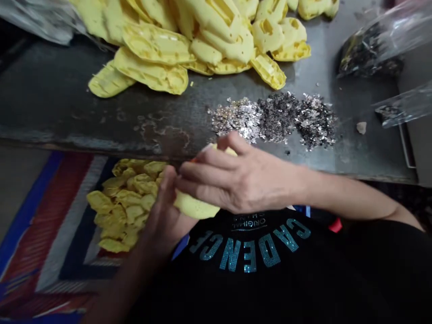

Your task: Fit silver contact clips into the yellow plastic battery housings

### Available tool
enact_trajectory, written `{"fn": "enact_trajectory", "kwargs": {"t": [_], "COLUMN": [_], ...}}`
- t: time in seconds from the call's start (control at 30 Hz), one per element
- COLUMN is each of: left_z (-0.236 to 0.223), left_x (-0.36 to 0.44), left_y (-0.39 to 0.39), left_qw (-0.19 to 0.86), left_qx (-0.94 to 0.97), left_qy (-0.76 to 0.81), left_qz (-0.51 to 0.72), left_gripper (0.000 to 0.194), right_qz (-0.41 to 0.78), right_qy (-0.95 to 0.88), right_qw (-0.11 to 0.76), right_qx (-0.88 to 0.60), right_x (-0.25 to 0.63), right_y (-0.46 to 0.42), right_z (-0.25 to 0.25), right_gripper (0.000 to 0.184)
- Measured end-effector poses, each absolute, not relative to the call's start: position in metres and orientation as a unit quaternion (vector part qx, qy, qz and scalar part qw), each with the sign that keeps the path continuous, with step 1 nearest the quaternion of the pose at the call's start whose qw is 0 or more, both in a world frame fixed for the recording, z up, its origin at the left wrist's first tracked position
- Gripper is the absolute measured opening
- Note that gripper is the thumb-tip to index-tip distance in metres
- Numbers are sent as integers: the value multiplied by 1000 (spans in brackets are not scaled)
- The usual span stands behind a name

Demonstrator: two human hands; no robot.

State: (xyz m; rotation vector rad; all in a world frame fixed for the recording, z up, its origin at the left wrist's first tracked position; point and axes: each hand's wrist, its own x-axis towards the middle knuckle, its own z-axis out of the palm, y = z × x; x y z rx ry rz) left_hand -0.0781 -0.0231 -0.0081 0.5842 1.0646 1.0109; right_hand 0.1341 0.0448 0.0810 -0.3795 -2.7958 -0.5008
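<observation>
Just off the table's front edge, a yellow moulded plastic shell [197,207] is held between my two hands. My left hand [170,220] grips it from the left side, its fingers partly hidden and dim. Curled over its top is my right hand [236,175], fingers closed against the shell and covering most of it. A bit of orange shows by the right fingertips; I cannot make out what it is. Beyond my right hand lie small metal parts: a bright silver pile [238,118], a darker grey pile [278,117] and a black-and-silver pile [315,119].
Many yellow shells [216,40] are heaped along the back of the dark metal table [84,117]. Below, more shells [131,202] lie on a striped mat [50,220]. Clear bags of metal parts [367,54] stand at right, near a small pale lump [361,128].
</observation>
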Motion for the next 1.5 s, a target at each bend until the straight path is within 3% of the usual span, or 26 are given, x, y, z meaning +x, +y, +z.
{"fn": "enact_trajectory", "kwargs": {"t": [0.17,0.3,0.47,0.57,1.0,1.23,1.5], "left_z": [-44,-39,-4,-4,-16,-18,-16], "left_x": [-76,-70,-28,-14,-18,-17,-20], "left_y": [-40,-32,-17,-11,-14,-14,-13], "left_qw": [801,858,867,869,859,867,868], "left_qx": [208,185,204,221,245,220,217], "left_qy": [429,426,412,396,379,372,370], "left_qz": [363,221,195,196,244,248,250], "left_gripper": [61,48,77,76,84,72,67], "right_qz": [-58,43,76,37,31,44,54], "right_qy": [-951,-941,-753,-688,-714,-702,-712], "right_qw": [211,212,277,251,198,257,218], "right_qx": [-220,-258,-592,-680,-671,-663,-666], "right_x": [173,222,299,325,312,318,308], "right_y": [-12,-29,-40,-31,-1,-22,-9], "right_z": [28,17,-11,-28,-28,-24,-23], "right_gripper": [46,44,23,14,18,14,13]}}
